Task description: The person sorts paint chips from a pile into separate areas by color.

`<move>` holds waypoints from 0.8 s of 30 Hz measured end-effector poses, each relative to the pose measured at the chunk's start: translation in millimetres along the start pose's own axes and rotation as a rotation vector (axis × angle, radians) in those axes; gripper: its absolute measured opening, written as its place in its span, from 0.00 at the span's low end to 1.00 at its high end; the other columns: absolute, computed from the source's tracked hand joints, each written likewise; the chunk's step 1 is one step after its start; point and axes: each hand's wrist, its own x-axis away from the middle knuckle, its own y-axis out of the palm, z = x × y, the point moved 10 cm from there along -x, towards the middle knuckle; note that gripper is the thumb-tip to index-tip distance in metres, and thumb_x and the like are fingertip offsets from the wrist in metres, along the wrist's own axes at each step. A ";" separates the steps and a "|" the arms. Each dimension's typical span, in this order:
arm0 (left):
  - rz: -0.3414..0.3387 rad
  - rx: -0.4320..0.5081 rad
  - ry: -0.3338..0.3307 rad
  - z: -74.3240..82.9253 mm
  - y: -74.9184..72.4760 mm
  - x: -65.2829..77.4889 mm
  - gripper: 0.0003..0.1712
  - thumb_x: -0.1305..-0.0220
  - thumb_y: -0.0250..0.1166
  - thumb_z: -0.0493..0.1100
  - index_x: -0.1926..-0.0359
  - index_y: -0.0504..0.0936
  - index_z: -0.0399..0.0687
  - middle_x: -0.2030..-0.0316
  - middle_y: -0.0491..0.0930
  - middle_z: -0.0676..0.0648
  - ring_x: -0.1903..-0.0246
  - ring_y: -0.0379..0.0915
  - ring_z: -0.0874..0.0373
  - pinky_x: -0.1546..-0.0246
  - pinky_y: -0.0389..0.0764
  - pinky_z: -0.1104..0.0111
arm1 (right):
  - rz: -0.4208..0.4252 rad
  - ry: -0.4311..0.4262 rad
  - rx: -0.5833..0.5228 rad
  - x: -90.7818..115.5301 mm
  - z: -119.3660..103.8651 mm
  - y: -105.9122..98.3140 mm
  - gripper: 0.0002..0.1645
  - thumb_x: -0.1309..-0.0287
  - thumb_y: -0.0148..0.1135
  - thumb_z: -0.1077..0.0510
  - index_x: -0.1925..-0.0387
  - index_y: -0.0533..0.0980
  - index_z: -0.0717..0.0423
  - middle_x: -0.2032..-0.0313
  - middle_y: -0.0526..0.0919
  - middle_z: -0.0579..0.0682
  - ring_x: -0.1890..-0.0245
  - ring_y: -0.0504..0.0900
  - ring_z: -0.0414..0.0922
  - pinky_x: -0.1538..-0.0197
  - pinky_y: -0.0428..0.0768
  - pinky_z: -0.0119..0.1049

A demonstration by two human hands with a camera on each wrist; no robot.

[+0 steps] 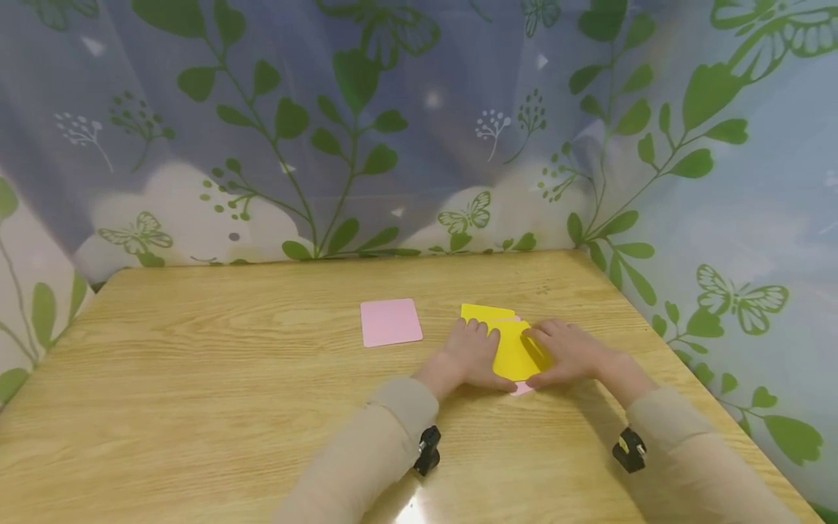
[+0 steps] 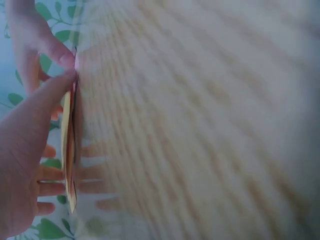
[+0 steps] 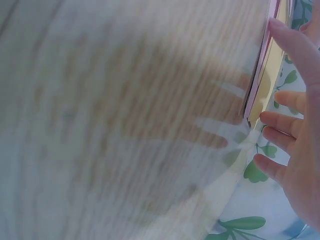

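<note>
A loose pile of yellow cards (image 1: 513, 353) and pink cards (image 1: 521, 389) lies on the table, its layers slightly fanned. My left hand (image 1: 473, 354) rests at the pile's left side, thumb at the near edge and fingertips on the yellow cards. From the right, my right hand (image 1: 568, 353) touches the pile, thumb at the near corner and fingers spread. Both thumbs nearly meet there. In the right wrist view, the stacked card edges (image 3: 265, 75) show beside my straight fingers. The pile's far side is partly hidden by the hands.
A single pink square card (image 1: 391, 322) lies flat left of the pile. The wooden table (image 1: 229, 378) ends at a leaf-and-butterfly patterned curtain (image 1: 425, 145) behind and at both sides.
</note>
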 end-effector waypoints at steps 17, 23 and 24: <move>-0.011 0.024 -0.011 2.3 -1.9 -1.6 0.51 0.52 0.47 0.81 0.36 0.64 0.52 0.47 0.70 0.48 0.46 0.62 0.53 0.43 0.61 0.57 | 0.014 -0.020 0.032 -4.7 -4.5 1.4 0.50 0.56 0.61 0.29 0.45 0.69 0.65 0.50 0.72 0.60 0.51 0.71 0.57 0.49 0.70 0.54; -0.021 0.072 -0.010 -0.3 -0.7 -1.0 0.51 0.50 0.49 0.78 0.32 0.60 0.54 0.41 0.66 0.47 0.41 0.60 0.52 0.39 0.57 0.54 | 0.016 -0.019 0.007 -5.5 -2.6 2.3 0.50 0.55 0.60 0.29 0.45 0.68 0.65 0.46 0.70 0.62 0.46 0.68 0.60 0.45 0.66 0.57; -0.020 0.081 -0.008 -0.6 -1.0 -0.9 0.51 0.50 0.49 0.78 0.32 0.59 0.54 0.40 0.65 0.47 0.41 0.59 0.52 0.39 0.56 0.54 | 0.021 -0.019 0.004 -5.7 -2.5 1.8 0.50 0.55 0.60 0.29 0.45 0.68 0.65 0.46 0.70 0.62 0.45 0.68 0.60 0.45 0.66 0.58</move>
